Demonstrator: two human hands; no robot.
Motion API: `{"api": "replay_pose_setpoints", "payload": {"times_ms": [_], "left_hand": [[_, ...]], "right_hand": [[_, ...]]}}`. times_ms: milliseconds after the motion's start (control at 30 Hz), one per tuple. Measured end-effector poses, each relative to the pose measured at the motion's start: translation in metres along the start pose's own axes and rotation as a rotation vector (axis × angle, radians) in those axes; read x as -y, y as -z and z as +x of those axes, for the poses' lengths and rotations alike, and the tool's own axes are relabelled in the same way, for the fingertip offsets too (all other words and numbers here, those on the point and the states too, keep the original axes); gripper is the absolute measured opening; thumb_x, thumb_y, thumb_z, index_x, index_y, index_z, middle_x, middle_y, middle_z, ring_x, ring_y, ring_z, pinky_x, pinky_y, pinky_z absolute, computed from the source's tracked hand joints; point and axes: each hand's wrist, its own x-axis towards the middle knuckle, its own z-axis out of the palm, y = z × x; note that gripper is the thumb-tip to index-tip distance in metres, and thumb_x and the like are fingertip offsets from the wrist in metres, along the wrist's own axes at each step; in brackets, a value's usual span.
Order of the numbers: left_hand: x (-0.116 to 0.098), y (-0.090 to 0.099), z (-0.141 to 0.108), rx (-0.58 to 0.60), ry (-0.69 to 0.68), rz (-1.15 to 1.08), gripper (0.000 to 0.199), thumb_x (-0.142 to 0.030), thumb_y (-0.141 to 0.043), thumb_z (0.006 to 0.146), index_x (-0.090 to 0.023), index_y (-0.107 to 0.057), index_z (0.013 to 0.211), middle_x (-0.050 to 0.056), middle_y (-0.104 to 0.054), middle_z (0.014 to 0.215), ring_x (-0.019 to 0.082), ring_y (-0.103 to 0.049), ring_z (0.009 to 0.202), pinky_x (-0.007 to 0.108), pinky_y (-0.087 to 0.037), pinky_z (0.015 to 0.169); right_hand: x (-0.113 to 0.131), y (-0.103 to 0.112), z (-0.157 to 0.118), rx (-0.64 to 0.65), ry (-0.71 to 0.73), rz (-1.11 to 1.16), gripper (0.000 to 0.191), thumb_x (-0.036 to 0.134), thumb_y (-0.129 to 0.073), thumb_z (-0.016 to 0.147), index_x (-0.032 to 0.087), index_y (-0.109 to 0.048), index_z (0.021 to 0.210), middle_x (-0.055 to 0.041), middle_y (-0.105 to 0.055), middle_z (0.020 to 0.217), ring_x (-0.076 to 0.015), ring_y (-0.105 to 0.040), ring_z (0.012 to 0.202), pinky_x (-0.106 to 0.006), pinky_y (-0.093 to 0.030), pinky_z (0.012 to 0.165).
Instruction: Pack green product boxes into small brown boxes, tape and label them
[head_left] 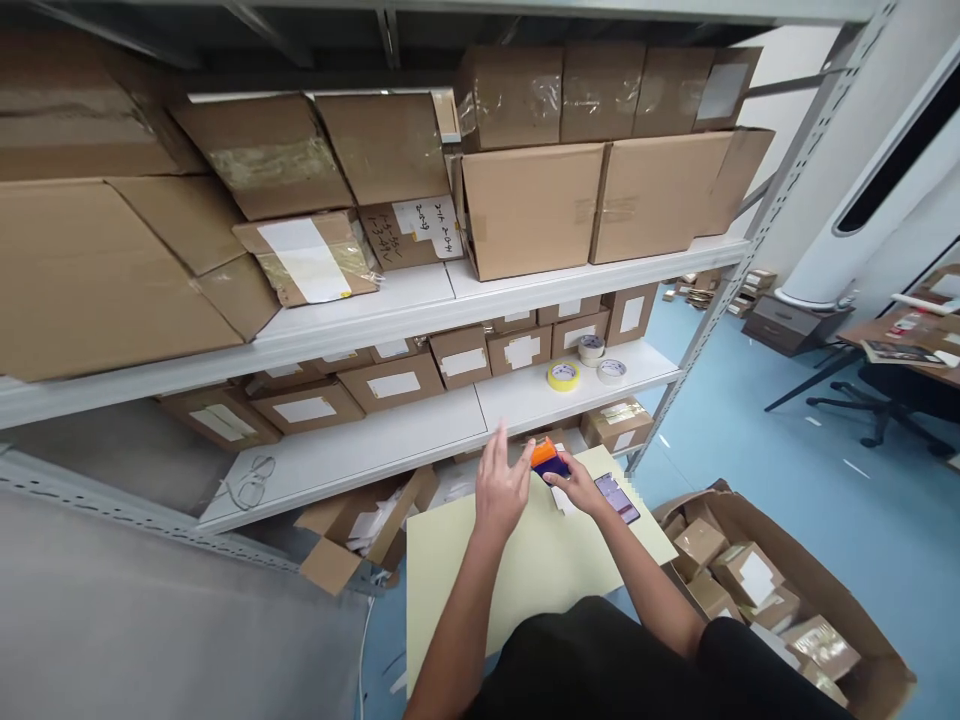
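The orange-and-blue item near the far edge of the surface looks light and stiff, best taken by its dark body, where the right hand grips it, the open left hand raised beside it.

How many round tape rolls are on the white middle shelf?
4: a yellow tape roll at front left, a single whitish tape roll to its right, and apparently two stacked whitish tape rolls behind; others may be hidden.

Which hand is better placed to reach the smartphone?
Probably the right hand: it is nearer the smartphone, while the left hand is on the far side of the orange-and-blue object. The right holds that object, though, so would likely need freeing first.
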Motion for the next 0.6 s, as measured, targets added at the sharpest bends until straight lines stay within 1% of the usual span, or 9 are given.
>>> {"api": "replay_pose_setpoints", "payload": {"times_ms": [33,67,133,200,300,400,500,533,600], "left_hand": [[-0.001,-0.005,-0.005,-0.024,0.001,0.026,0.043,-0.036,-0.068,0.093,-0.030,-0.070,0.136,0.011,-0.050,0.160,0.039,-0.031,0.155,0.055,-0.022,0.129],[-0.002,-0.010,-0.008,-0.048,0.008,0.057,0.053,-0.038,-0.068,0.093,-0.027,-0.063,0.145,0.011,-0.038,0.168,0.040,-0.026,0.158,0.056,-0.022,0.128],[-0.002,-0.018,-0.013,-0.119,0.026,0.111,0.069,-0.040,-0.067,0.094,-0.020,-0.047,0.157,0.014,-0.020,0.174,0.042,-0.025,0.158,0.057,-0.026,0.127],[-0.002,-0.022,-0.012,-0.203,0.042,0.142,0.076,-0.041,-0.065,0.095,-0.018,-0.037,0.162,0.016,-0.015,0.175,0.041,-0.028,0.157,0.054,-0.029,0.126],[-0.002,-0.023,-0.005,-0.258,0.065,0.148,0.072,-0.042,-0.063,0.097,-0.025,-0.038,0.162,0.013,-0.024,0.174,0.037,-0.032,0.157,0.050,-0.035,0.125],[0.004,-0.020,0.002,-0.256,0.134,0.138,0.067,-0.040,-0.061,0.098,-0.029,-0.041,0.160,0.010,-0.029,0.172,0.034,-0.041,0.152,0.047,-0.048,0.116],[0.015,-0.021,0.002,-0.284,0.252,0.073,0.064,-0.039,-0.061,0.097,-0.030,-0.045,0.158,0.012,-0.037,0.168,0.031,-0.054,0.141,0.042,-0.058,0.103],[0.019,-0.022,0.002,-0.302,0.293,0.040,0.064,-0.040,-0.062,0.096,-0.030,-0.046,0.157,0.013,-0.041,0.165,0.030,-0.057,0.137,0.042,-0.059,0.100],[0.025,-0.028,-0.001,-0.334,0.367,-0.025,0.063,-0.041,-0.065,0.094,-0.030,-0.050,0.154,0.013,-0.049,0.158,0.029,-0.061,0.132,0.040,-0.060,0.097]], "right_hand": [[0.003,0.004,0.007,0.000,0.020,-0.016,0.042,0.050,-0.077,0.085,0.023,-0.070,0.116,-0.0067,-0.074,0.108,-0.0284,-0.066,0.099,-0.040,-0.055,0.089],[0.005,0.008,0.014,0.000,0.034,-0.033,0.041,0.050,-0.077,0.085,0.023,-0.071,0.115,-0.0069,-0.075,0.108,-0.0286,-0.066,0.099,-0.040,-0.054,0.089],[0.005,0.014,0.028,-0.004,0.043,-0.069,0.040,0.050,-0.075,0.086,0.023,-0.071,0.115,-0.0073,-0.075,0.107,-0.0289,-0.066,0.098,-0.040,-0.054,0.089],[0.000,0.019,0.042,-0.019,0.036,-0.108,0.041,0.049,-0.073,0.087,0.023,-0.070,0.117,-0.0079,-0.075,0.108,-0.0291,-0.066,0.098,-0.041,-0.053,0.091],[-0.013,0.025,0.067,-0.042,0.014,-0.217,0.045,0.044,-0.070,0.087,0.022,-0.067,0.126,-0.0087,-0.074,0.112,-0.0298,-0.066,0.101,-0.045,-0.052,0.096],[-0.024,0.032,0.099,-0.016,0.047,-0.370,0.050,0.035,-0.063,0.088,0.019,-0.061,0.135,-0.0119,-0.071,0.124,-0.0310,-0.065,0.112,-0.046,-0.049,0.102],[-0.025,0.034,0.140,0.033,0.110,-0.545,0.054,0.029,-0.061,0.091,0.011,-0.056,0.141,-0.0191,-0.064,0.140,-0.0331,-0.058,0.128,-0.044,-0.044,0.109],[-0.024,0.034,0.154,0.047,0.116,-0.609,0.054,0.027,-0.060,0.092,0.010,-0.055,0.142,-0.0204,-0.063,0.142,-0.0333,-0.056,0.131,-0.043,-0.042,0.110],[-0.021,0.029,0.179,0.088,0.091,-0.743,0.053,0.024,-0.061,0.093,0.010,-0.054,0.144,-0.0207,-0.064,0.140,-0.0326,-0.057,0.130,-0.040,-0.041,0.109]]}}
